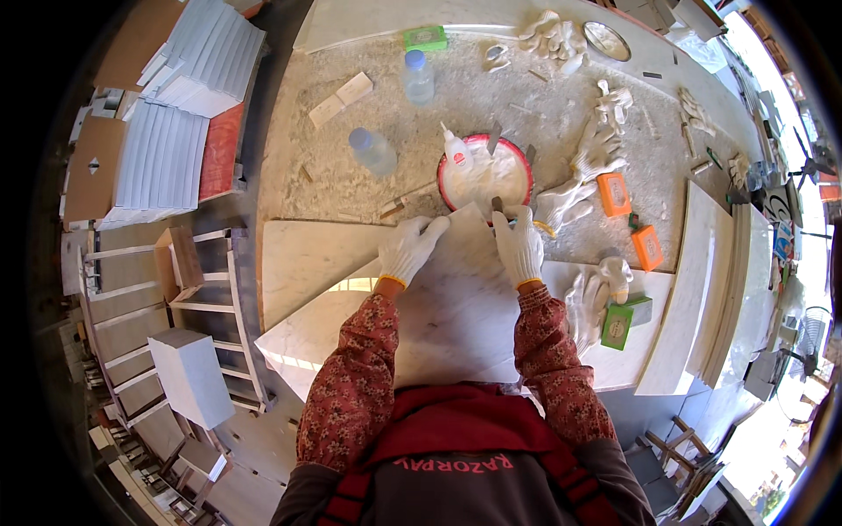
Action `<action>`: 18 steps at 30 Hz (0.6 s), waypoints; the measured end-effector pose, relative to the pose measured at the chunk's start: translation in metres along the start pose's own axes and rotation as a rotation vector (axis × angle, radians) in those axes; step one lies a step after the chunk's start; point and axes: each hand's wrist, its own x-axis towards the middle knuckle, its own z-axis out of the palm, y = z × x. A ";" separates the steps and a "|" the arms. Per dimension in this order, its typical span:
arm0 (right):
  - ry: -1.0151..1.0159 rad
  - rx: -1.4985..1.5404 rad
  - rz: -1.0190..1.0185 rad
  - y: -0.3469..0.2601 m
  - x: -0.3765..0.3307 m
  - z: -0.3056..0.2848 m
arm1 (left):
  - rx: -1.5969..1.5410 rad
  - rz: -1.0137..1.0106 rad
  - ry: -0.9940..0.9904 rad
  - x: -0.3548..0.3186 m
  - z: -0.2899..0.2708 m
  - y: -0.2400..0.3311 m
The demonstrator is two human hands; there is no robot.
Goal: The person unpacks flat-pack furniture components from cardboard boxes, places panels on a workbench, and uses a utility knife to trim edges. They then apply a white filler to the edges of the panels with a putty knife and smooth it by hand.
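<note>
A pale, glossy marble tile lies in front of me, one corner pointing away toward a red-rimmed bowl of white powder. My left hand, in a white knit glove, grips the tile's left edge near that corner, its thumb on top. On the right edge is my gloved right hand, closed, with a small dark flat piece sticking up at its fingertips; its exact kind is unclear. A white squeeze bottle with a pointed nozzle leans inside the bowl, and a grey strip crosses the far rim.
Two blue-capped bottles stand left of the bowl on the dusty worktable. White gloves, orange boxes and a green box lie right. Long slabs lean at the right edge. A slatted rack stands left.
</note>
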 end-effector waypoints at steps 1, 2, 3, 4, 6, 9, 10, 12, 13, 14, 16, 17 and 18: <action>-0.002 -0.030 -0.005 0.001 0.003 0.001 | 0.015 -0.001 0.011 0.000 0.000 0.002; -0.004 -0.060 -0.010 0.002 0.005 0.003 | 0.031 -0.002 0.022 -0.001 0.000 0.005; -0.005 -0.090 -0.015 0.003 0.006 0.003 | 0.046 -0.002 0.033 -0.001 0.000 0.009; 0.009 -0.120 -0.041 0.003 0.006 0.004 | 0.069 -0.009 0.019 -0.002 0.000 0.009; 0.037 -0.177 -0.093 0.004 0.004 0.001 | 0.116 -0.021 -0.011 0.002 0.001 0.008; 0.112 -0.402 -0.173 -0.008 0.004 -0.013 | 0.098 -0.018 0.042 0.000 0.005 0.000; 0.104 -0.407 -0.142 -0.012 0.006 -0.020 | 0.105 -0.026 0.033 0.001 0.006 -0.001; 0.112 -0.277 -0.217 -0.012 0.013 -0.028 | 0.118 -0.045 0.017 0.002 0.007 -0.002; 0.123 -0.210 -0.249 -0.011 0.018 -0.032 | 0.122 -0.037 0.023 0.004 0.008 -0.002; 0.092 -0.085 -0.179 -0.007 0.024 -0.031 | 0.125 -0.031 0.029 0.004 0.010 -0.003; 0.027 -0.070 -0.193 -0.005 0.036 -0.028 | 0.138 -0.013 0.056 0.006 0.014 -0.006; -0.005 -0.061 -0.199 -0.004 0.042 -0.026 | 0.148 0.000 0.076 0.006 0.015 -0.007; -0.035 -0.090 -0.188 -0.003 0.046 -0.023 | 0.158 0.013 0.096 0.007 0.017 -0.009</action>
